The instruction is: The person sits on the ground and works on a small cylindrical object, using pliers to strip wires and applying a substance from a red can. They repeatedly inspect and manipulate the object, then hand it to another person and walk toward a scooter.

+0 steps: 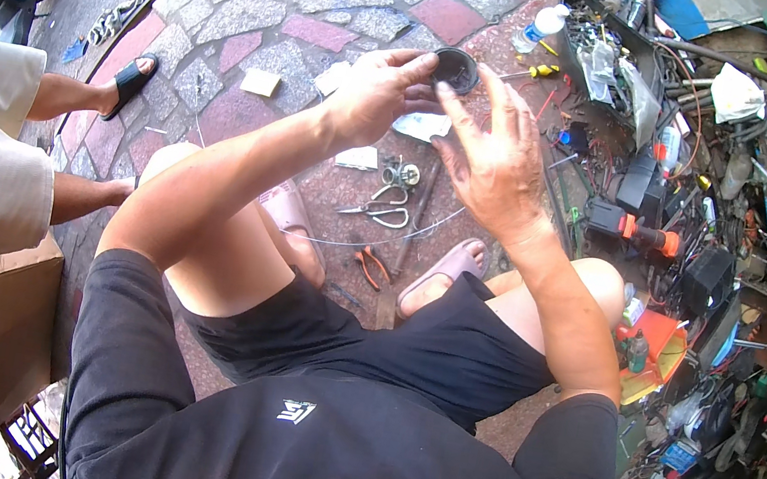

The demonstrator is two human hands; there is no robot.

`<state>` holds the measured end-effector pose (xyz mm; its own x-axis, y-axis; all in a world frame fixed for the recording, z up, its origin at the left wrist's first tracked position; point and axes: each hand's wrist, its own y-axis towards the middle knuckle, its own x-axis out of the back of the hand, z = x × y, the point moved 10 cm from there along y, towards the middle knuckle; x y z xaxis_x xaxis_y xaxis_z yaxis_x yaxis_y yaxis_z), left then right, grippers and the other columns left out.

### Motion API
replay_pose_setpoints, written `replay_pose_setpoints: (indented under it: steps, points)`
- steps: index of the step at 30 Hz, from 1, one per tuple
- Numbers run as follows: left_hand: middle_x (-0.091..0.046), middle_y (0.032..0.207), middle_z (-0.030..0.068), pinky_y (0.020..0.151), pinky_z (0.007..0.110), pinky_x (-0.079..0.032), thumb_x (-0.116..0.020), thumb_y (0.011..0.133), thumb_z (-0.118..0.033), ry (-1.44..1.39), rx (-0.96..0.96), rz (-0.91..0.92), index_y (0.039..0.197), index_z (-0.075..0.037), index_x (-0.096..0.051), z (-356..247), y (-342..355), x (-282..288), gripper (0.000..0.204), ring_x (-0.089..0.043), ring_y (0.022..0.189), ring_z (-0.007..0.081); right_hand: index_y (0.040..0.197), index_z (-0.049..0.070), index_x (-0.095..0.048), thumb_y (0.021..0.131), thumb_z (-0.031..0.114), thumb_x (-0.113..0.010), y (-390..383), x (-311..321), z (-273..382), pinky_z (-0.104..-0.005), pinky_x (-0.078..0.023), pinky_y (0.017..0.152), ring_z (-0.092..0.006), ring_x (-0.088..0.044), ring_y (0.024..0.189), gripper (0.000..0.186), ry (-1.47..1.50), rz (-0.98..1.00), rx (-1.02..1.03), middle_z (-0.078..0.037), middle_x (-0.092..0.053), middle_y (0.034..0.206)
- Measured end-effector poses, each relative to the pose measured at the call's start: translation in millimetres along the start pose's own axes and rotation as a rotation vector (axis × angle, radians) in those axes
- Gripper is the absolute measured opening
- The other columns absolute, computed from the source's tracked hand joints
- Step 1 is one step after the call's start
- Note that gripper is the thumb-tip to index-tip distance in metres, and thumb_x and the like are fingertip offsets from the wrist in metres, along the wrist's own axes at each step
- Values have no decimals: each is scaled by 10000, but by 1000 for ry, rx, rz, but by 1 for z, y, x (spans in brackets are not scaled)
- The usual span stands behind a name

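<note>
Out in front of me, a round black cup-shaped part [455,70] is raised above the ground with its hollow side showing. My left hand [379,95] grips it at the left edge between thumb and fingers. On the other side, my right hand [500,163] has its fingers stretched and spread, with fingertips at the lower and right rim of the part and the thumb apart. On the ground below lie scissors [376,214], a small metal mechanism [401,175], and orange-handled pliers [368,267]. A thin pale cable crosses near the scissors.
Tools and scrap crowd the right side, including an orange-and-black power tool [634,228], a yellow screwdriver [542,70] and a bin of parts [626,62]. A clear bottle [540,28] stands beyond. Another person's sandaled foot [131,84] and a cardboard box [0,317] are at left.
</note>
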<state>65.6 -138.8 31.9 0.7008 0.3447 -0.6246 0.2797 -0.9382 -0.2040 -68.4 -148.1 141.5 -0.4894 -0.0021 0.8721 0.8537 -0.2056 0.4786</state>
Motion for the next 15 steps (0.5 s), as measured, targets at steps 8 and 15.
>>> replay_pose_setpoints:
  steps: [8, 15]
  points:
    - [-693, 1257, 178, 939, 413, -609, -542, 1095, -248, -31, 32, 88, 1371, 14, -557, -4, -2, -8, 381, -730, 1080, 305, 1041, 64, -750, 849, 112, -819, -2, 26, -36, -404, -564, 851, -308, -698, 978, 210, 288, -299, -212, -130, -693, 1143]
    - [-679, 1277, 179, 941, 393, -611, -522, 1101, -265, 61, 90, 252, 1474, 7, -477, -2, -12, -19, 463, -741, 1050, 309, 1170, -20, -691, 922, 155, -801, -15, -11, -82, -339, -589, 800, -195, -725, 977, 323, 740, -131, -675, -133, -734, 1145]
